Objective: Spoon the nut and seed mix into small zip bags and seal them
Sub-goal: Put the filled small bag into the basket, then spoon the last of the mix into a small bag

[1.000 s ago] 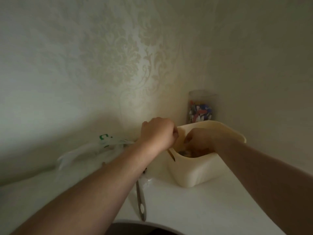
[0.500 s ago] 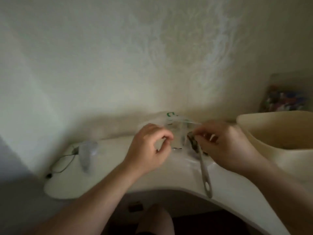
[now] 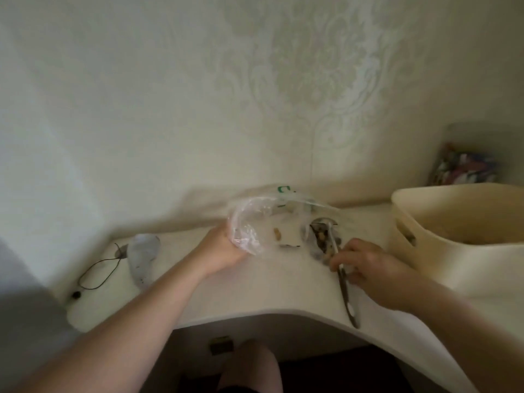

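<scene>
Nut and seed mix (image 3: pixel 321 239) sits heaped in the bowl of a metal spoon (image 3: pixel 344 282) lying on the tabletop (image 3: pixel 283 290), its long handle running toward the near edge. Nearest the camera, the right hand (image 3: pixel 368 268) curls its fingers around the upper part of that handle, just below the bowl; whether it has lifted the spoon or only taken hold is not clear. Judging by its look the spoon is stiff and fairly light, but the loose mix will roll off at any tilt, so a level carry with the grip kept close to the bowl seems wise. A little farther off, the left hand (image 3: pixel 226 248) pinches a small clear zip bag (image 3: pixel 248 225) at one side of its mouth, holding it up with the opening rounded and facing the spoon. The film looks thin, limp and slippery; it would likely collapse if released, so the stiffer zip rim is the place to hold. A few stray nuts (image 3: pixel 277 234) lie on the tabletop between bag and spoon. Beyond them a larger plastic bag with green print (image 3: pixel 286 194) rests against the wall. To the right stands a cream tub (image 3: pixel 453 231), behind it a jar of coloured bits (image 3: pixel 465 168). At far left lie a crumpled clear wrapper (image 3: pixel 143 256) and a thin black cord (image 3: pixel 99 270)
</scene>
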The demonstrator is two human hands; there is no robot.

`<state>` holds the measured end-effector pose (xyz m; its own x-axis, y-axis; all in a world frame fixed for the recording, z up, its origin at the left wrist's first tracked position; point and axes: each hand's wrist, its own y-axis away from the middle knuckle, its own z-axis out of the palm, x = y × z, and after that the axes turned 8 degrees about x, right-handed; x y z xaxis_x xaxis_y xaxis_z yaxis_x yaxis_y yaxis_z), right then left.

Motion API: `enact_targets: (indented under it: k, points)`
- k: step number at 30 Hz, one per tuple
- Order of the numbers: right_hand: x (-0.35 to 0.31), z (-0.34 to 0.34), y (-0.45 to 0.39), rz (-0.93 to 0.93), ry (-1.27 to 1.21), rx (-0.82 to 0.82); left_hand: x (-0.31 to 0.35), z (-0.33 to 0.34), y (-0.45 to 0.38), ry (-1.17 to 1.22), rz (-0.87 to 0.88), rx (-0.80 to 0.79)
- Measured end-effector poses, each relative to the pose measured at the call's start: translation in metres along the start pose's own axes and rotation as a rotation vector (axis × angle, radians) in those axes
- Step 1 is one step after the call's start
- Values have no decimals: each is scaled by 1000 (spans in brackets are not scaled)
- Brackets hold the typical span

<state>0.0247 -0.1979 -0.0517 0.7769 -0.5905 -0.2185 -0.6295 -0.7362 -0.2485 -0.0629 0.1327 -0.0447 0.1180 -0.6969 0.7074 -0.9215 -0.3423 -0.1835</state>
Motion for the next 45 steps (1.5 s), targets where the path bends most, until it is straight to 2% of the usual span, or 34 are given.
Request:
enact_targets:
  k: [2, 4, 6, 9, 12, 16, 20, 22, 24, 26, 28, 30, 33, 35, 37, 39, 41, 43, 45]
  points:
    - [-4, -2, 1, -17, -37, 20, 9, 22, -11, 35, -4, -22]
    - [-12, -8, 0, 27, -101, 127, 18, 38, -16, 86, 15, 4]
    - [-18, -14, -1, 112, -115, 280, 27, 46, -22, 122, 95, 79]
    - [-20, -23, -4, 183, -183, 461, 48, 38, -31, 277, 55, 211]
    - [-21, -31, -6, 202, -213, 438, 80, 14, -44, 420, 25, 355]
    - [-22, -37, -9, 144, -116, 344, 107, -14, -59, 399, 120, 428]
    - [-26, -47, -13, 117, -113, 357, 107, -24, -66, 394, 164, 456]
    - [-26, -52, -16, 90, -124, 429, 109, -25, -63, 499, 180, 399]
    - [-26, -55, -19, 99, -152, 482, 110, -26, -62, 688, 183, 444]
    - [-26, -53, -22, 130, -180, 494, 103, -19, -62, 778, 85, 471]
    - [-27, -48, -24, 142, -195, 516, 85, 0, -59, 663, -92, 385]
    - [-29, -46, -25, 152, -222, 538, 66, 22, -52, 471, -247, 207]
    - [-31, -45, -27, 197, -300, 536, 53, 39, -35, 335, -281, -151]
    - [-29, -46, -30, 205, -266, 523, 59, 44, -26, 325, -256, -294]
    - [-25, -45, -32, 186, -175, 516, 65, 50, -20, 269, -247, -281]
    - [-23, -46, -30, 176, -97, 518, 67, 52, -15, 233, -298, -202]
    - [-25, -49, -26, 157, -40, 513, 65, 53, -7, 206, -301, -259]
    - [-29, -51, -25, 132, 0, 475, 70, 56, 9, 76, -216, -387]
    - [-33, -55, -27, 141, -4, 430, 75, 63, 19, -5, -133, -327]
